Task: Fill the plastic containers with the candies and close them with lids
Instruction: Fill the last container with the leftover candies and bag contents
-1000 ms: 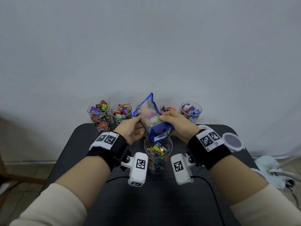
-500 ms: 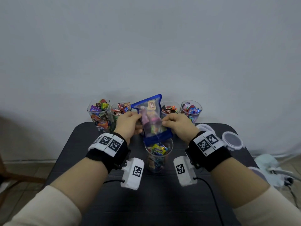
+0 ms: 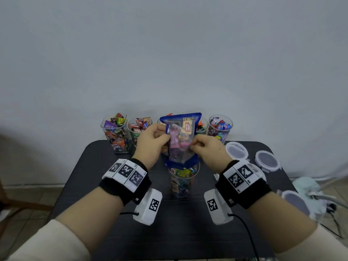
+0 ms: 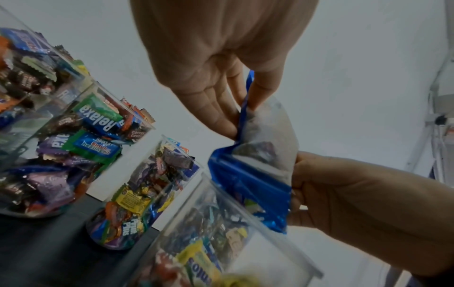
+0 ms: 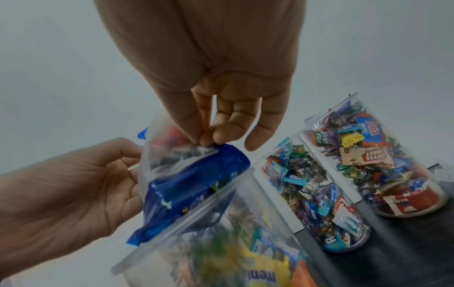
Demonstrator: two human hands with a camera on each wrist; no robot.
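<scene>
Head view: at frame centre, the left hand (image 3: 150, 142) and right hand (image 3: 207, 147) each pinch a side of a clear, blue-edged bag (image 3: 180, 140) of candies, held mouth-down just above an open cup (image 3: 183, 182) on the dark counter (image 3: 169, 232). The cup is nearly full of candies (image 3: 182, 172). Behind the hands, a row of filled cups (image 3: 116, 132) stands along the counter's far edge. At centre right, two lids (image 3: 266, 161) lie flat on the counter.

Left wrist view: the left hand's (image 4: 221, 77) thumb and fingers (image 4: 221, 120) grip the bag's (image 4: 258, 165) blue seam at frame centre. The right hand (image 4: 356, 194), at lower right, grasps the opposite side. The bag's mouth sits at the cup's rim (image 4: 245, 219). Filled cups fill the left of the frame.

Right wrist view: the right hand's (image 5: 221, 97) thumb and fingertips (image 5: 218, 134) pinch the bag (image 5: 186, 174) near its blue mouth. The left hand (image 5: 73, 184) holds the bag at centre left. The cup (image 5: 221, 242) is blurred at the bottom.
</scene>
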